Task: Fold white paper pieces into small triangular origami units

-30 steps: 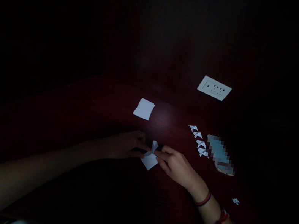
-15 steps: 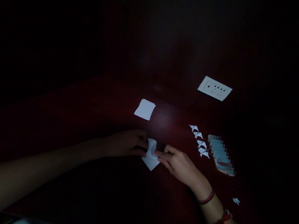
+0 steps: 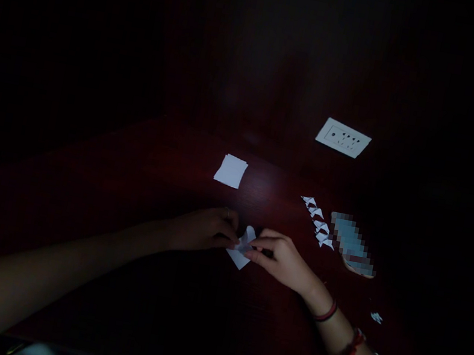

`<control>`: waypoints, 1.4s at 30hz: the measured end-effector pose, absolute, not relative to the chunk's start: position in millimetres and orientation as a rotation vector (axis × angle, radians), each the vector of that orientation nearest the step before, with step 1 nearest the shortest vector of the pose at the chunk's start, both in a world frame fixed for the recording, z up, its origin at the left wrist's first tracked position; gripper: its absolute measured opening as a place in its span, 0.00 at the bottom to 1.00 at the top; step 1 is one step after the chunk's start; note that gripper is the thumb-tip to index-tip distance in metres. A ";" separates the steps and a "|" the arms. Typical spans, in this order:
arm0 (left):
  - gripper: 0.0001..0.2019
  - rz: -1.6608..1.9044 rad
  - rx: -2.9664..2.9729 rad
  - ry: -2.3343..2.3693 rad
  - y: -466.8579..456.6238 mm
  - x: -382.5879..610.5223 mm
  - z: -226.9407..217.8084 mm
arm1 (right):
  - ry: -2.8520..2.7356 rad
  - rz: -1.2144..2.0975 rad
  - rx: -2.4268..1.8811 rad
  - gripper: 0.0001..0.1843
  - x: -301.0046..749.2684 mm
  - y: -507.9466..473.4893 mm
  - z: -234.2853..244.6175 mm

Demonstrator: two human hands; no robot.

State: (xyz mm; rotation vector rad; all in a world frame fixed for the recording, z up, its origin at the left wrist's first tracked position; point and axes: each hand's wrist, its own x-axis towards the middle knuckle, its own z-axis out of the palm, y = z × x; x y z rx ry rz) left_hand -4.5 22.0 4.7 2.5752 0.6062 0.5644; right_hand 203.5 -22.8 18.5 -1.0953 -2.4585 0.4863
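Observation:
A small white sheet of paper [image 3: 241,259], partly folded, lies on the dark red table in front of me. Its lower corner points toward me, and its upper part curls up between my hands. My left hand [image 3: 209,231] pinches the paper's left side with thumb and fingertips. From the right, my right hand [image 3: 280,258] has thumb and index finger closed on the fold. The fingertips hide part of the crease.
Behind my hands lies a stack of white square paper [image 3: 231,171]. To the right are a row of folded white paper pieces [image 3: 318,222], a phone [image 3: 351,243] and small white scraps [image 3: 376,317]. A socket plate [image 3: 343,138] is on the back wall.
The paper's raised upper part has been bent further over and right, its curl now narrower. My left fingertips have shifted right, and both hands are closer together on the fold.

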 end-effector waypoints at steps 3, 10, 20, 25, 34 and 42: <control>0.06 0.583 2.525 0.621 20.8 -0.9 6.0 | -2.367 0.506 -1.165 0.13 200.0 -22.4 15.7; 0.07 0.590 2.404 0.866 18.1 4.5 6.8 | -2.266 0.503 -1.230 0.08 200.2 -20.9 10.1; 0.18 0.610 2.276 0.726 17.5 5.1 2.8 | -2.299 0.696 -1.235 0.17 198.5 -20.5 13.4; 0.13 0.652 2.295 0.690 16.2 7.0 4.2 | -2.229 0.663 -1.279 0.18 198.4 -19.9 11.5; 0.24 0.667 2.316 0.747 16.7 8.4 2.5 | -2.199 0.585 -1.316 0.07 195.7 -23.1 11.9; 0.16 0.630 2.399 0.679 17.7 5.8 1.3 | -2.318 0.552 -1.245 0.08 199.2 -23.2 13.2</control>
